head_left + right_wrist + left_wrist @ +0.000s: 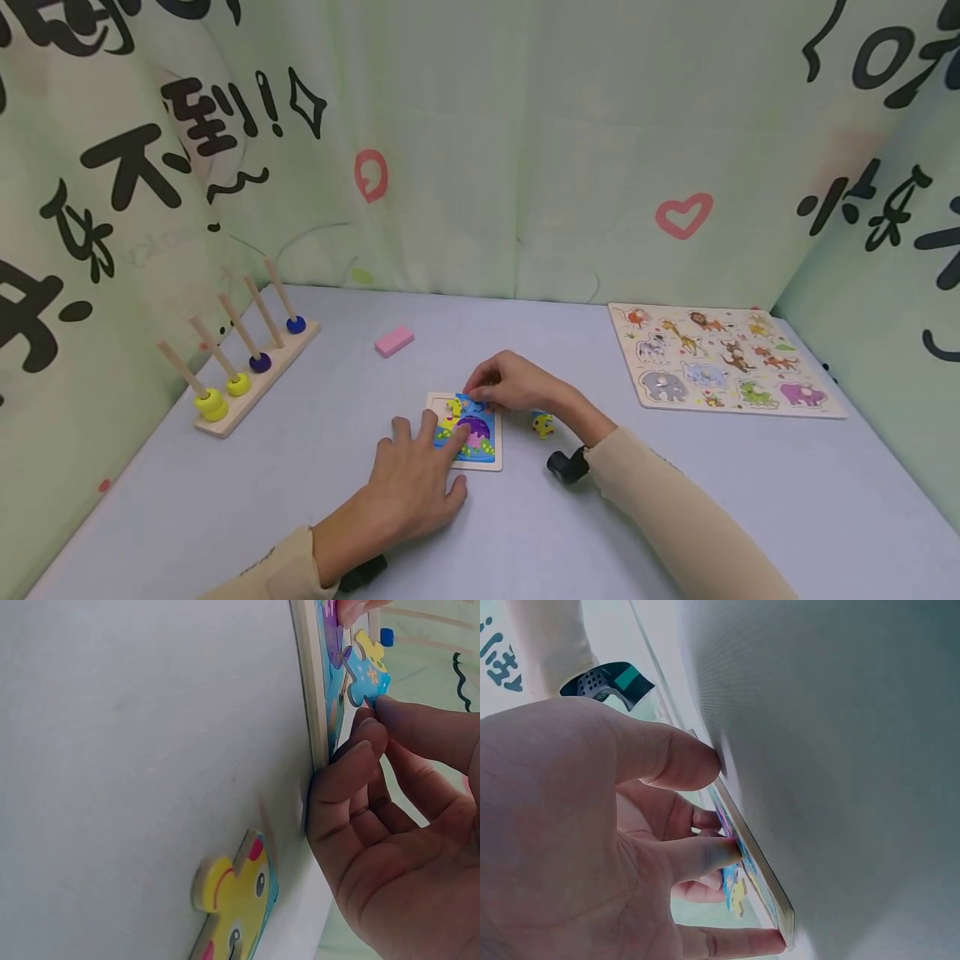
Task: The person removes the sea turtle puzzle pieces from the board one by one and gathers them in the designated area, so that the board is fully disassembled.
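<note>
On the white table (300,500), head view: the left hand (408,487), fingers spread, rests on a small rectangular wooden jigsaw board (498,446); the right hand (525,385) is at its far edge. Left wrist view: one fingertip touches the printed face. Right wrist view: thumb and finger pinch a blue-and-yellow wooden jigsaw piece (367,681), tilted over the board; a yellow, eyed jigsaw piece (244,900) lies nearby.

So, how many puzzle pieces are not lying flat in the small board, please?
2: a blue-and-yellow piece pinched tilted in the right hand, and a yellow-faced piece on the table, right of the small board. Others may be hidden.
</note>
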A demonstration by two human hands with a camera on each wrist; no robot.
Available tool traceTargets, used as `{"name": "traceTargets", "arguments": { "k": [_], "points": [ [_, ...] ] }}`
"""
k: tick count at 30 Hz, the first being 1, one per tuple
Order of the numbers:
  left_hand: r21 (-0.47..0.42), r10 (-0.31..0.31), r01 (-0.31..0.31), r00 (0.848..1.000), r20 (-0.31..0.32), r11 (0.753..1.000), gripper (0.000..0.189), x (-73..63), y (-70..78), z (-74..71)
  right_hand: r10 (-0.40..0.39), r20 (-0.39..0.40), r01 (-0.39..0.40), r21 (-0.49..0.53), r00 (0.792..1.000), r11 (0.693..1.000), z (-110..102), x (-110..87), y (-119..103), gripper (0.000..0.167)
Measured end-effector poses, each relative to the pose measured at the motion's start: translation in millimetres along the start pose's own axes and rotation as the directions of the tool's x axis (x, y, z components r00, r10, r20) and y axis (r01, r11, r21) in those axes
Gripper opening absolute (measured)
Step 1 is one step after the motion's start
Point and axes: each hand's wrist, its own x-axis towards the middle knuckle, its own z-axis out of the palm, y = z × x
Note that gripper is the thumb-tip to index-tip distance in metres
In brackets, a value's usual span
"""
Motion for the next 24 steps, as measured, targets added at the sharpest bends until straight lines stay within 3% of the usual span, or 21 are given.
{"name": "traceTargets", "arguments": {
  "k": [11,24],
  "points": [
    [0.002,-0.003,0.003,1.0,0.01,1.0,0.065,1.5,0.1,0.6,0.04,-0.01,-0.039,0.048,0.999,0.998,-1,-0.5,1,0.015],
    [0.009,-0.004,0.004,1.0,0.01,1.0,0.066,0.9,0.6,1.2,0.044,0.008,-0.044,0.006,0.999,0.999,-15,-12.8,7,0.014]
  ]
}}
